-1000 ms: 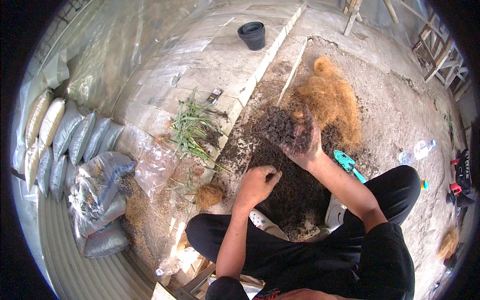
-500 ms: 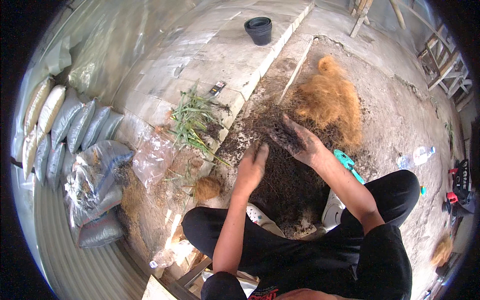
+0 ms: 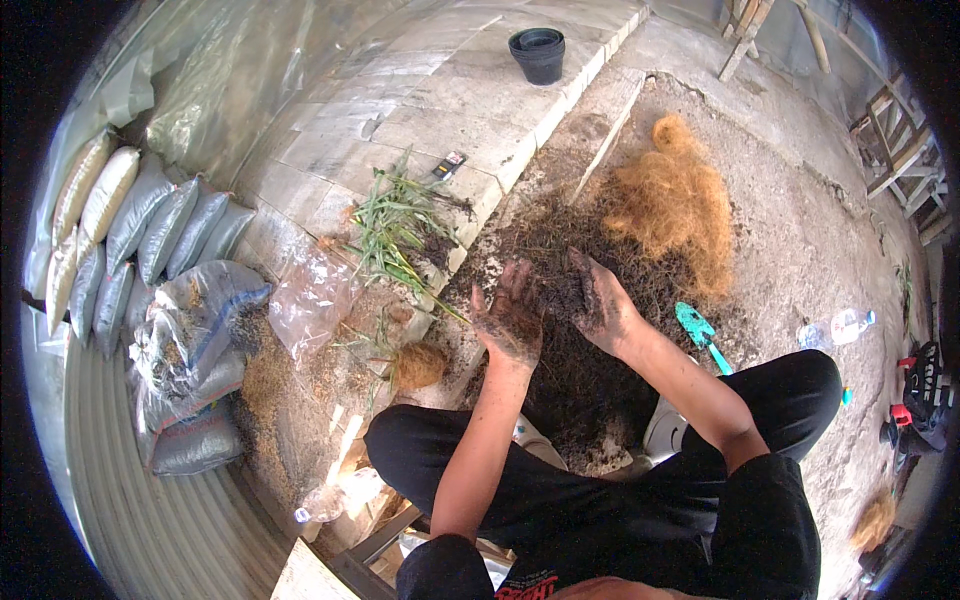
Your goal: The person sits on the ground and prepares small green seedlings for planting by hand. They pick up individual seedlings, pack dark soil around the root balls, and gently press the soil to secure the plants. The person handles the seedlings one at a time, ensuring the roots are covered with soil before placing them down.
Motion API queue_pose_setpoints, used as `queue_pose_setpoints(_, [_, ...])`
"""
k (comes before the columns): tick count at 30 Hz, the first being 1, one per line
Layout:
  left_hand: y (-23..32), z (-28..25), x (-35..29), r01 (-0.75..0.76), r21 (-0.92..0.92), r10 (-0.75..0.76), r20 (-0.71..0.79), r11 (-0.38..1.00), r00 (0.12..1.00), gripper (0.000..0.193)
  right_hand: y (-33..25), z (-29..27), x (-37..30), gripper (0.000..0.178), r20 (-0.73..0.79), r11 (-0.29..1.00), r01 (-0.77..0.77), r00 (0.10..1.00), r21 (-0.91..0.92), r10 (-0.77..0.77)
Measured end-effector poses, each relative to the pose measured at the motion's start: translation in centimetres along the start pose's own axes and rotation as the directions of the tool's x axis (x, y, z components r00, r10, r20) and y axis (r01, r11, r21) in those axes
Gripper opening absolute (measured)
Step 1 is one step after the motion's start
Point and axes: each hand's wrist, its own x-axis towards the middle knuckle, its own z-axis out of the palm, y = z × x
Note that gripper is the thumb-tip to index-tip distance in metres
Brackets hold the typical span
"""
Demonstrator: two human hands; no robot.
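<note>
Both my hands are smeared with dark soil and held over a heap of dark, fibrous soil [image 3: 590, 390] between my feet. My left hand [image 3: 508, 315] is turned palm up, its fingers spread and nothing gripped in them. Facing it, tilted inward, my right hand [image 3: 605, 308] has its fingers stretched out and soil clinging to the palm. Loose soil shows between the two hands; whether any of it rests on them is hard to tell. Beyond the right hand lies a mound of brown coconut fibre [image 3: 675, 210]. A turquoise hand trowel [image 3: 703, 335] lies right of the heap.
Uprooted green plants [image 3: 395, 235] lie to the left, near a fibre-wrapped root ball [image 3: 420, 367] and a clear plastic bag [image 3: 312, 300]. Filled sacks [image 3: 128, 225] are stacked far left. Nested black pots [image 3: 538, 60] stand at the back; a plastic bottle [image 3: 850, 326] lies right.
My left hand has turned from back-up to palm-up and its fingers have spread. My right hand has tilted, its soil-covered palm now facing more to the left. The view has shifted slightly.
</note>
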Motion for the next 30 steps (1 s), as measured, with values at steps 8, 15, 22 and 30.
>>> queue_pose_setpoints(8, [-1.9,1.2,-0.2,0.081,-0.263,-0.047,0.133,0.961,0.99,0.065,0.9,4.5,-2.3,0.06,0.08,1.0,-0.019,0.997,-0.017,0.02])
queue_pose_setpoints(15, [0.2,2.2,-0.9,0.099,-0.336,-0.011,0.254,0.937,0.967,0.062,-0.8,2.8,-2.7,0.06,0.266,0.878,0.227,0.956,-0.421,-0.12])
queue_pose_setpoints(22, [3.3,3.0,-2.0,0.034,-0.292,0.045,0.261,0.956,0.964,0.077,-2.8,3.1,-2.3,0.087,0.797,-0.39,0.707,0.587,-0.59,-0.143])
queue_pose_setpoints(30, [4.2,3.3,-2.5,0.052,-0.27,0.061,0.394,0.961,0.917,0.082,-1.5,3.6,-1.9,0.098,0.828,-0.462,0.73,0.561,-0.504,-0.016])
